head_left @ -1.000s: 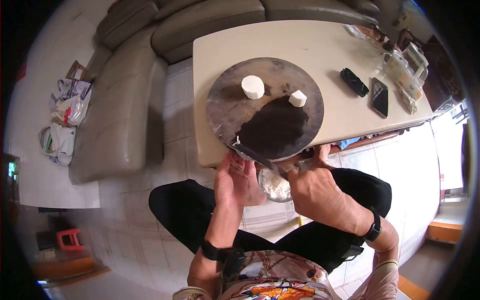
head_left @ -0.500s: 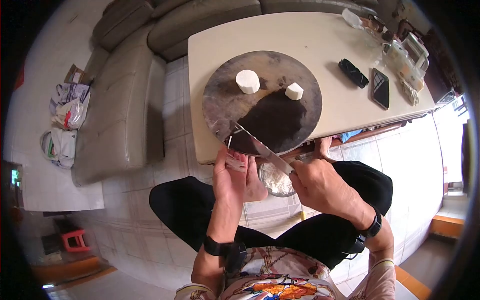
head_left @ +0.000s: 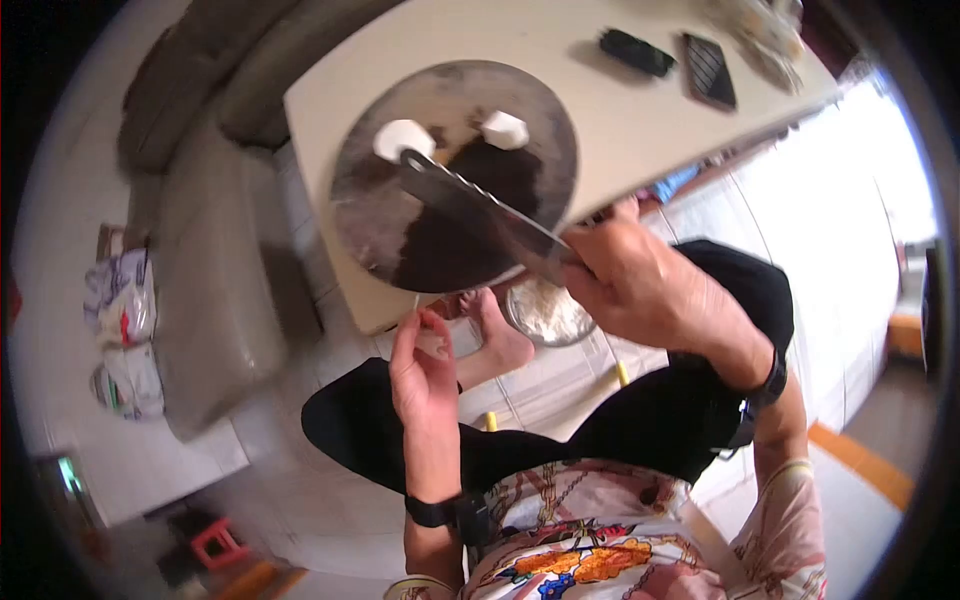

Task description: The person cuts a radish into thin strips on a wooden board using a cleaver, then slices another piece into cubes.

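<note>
My right hand [head_left: 650, 290] grips the handle of a knife [head_left: 485, 215], its broad blade raised over the round chopping board [head_left: 365, 215] and pointing up and left. On the board sit a thick round white vegetable chunk [head_left: 400, 138] and a smaller cut chunk [head_left: 505, 130]; the blade tip overlaps the round one in view. Just below the board's near edge, my left hand [head_left: 425, 375] is palm up with curled fingers around a few thin white vegetable strips [head_left: 432, 345]. Between my legs, below the table edge, a bowl [head_left: 548, 342] holds white shreds, partly hidden by my right hand.
The board rests on a cream table [head_left: 330, 80]. A black case-like object [head_left: 636, 52] and a phone [head_left: 710, 72] lie at its far right. A grey sofa [head_left: 215, 300] stands left, with bags [head_left: 125, 300] beyond it. A red stool [head_left: 218, 543] is at lower left.
The knife has lifted from the board's near edge to above its middle. My left hand has drawn down from the board, its fingers curling more. The camera view has shifted and turned.
</note>
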`<action>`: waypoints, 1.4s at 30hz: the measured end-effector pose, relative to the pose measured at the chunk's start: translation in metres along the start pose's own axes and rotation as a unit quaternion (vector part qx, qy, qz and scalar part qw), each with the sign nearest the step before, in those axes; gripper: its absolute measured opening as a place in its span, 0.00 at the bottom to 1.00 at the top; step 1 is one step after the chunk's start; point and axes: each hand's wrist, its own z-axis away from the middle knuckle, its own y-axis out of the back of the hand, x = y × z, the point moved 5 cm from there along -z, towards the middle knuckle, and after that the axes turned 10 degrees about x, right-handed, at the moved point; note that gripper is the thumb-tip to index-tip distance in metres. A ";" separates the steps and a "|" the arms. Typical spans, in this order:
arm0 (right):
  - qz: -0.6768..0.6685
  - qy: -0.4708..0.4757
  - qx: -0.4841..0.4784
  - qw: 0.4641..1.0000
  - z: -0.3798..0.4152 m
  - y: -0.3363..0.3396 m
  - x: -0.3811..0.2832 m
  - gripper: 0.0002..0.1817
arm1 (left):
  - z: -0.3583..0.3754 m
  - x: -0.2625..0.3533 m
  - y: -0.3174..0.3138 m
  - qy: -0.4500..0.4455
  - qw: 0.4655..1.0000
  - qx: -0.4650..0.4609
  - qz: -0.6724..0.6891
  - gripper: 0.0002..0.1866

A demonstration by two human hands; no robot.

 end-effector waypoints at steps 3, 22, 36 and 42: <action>0.000 -0.053 0.026 0.998 0.003 0.017 0.011 0.11 | 0.011 -0.026 0.016 0.096 0.995 -0.035 -0.018 0.09; -0.135 -0.141 0.100 0.976 0.008 0.052 0.026 0.13 | -0.147 -0.200 0.136 0.221 0.920 0.066 -0.318 0.10; -0.130 -0.182 0.031 0.974 0.014 0.050 0.026 0.09 | -0.132 -0.200 0.125 0.222 0.930 0.053 -0.287 0.18; -0.133 -0.088 0.155 0.975 0.020 0.057 0.029 0.12 | -0.138 -0.195 0.140 0.221 0.919 0.067 -0.319 0.18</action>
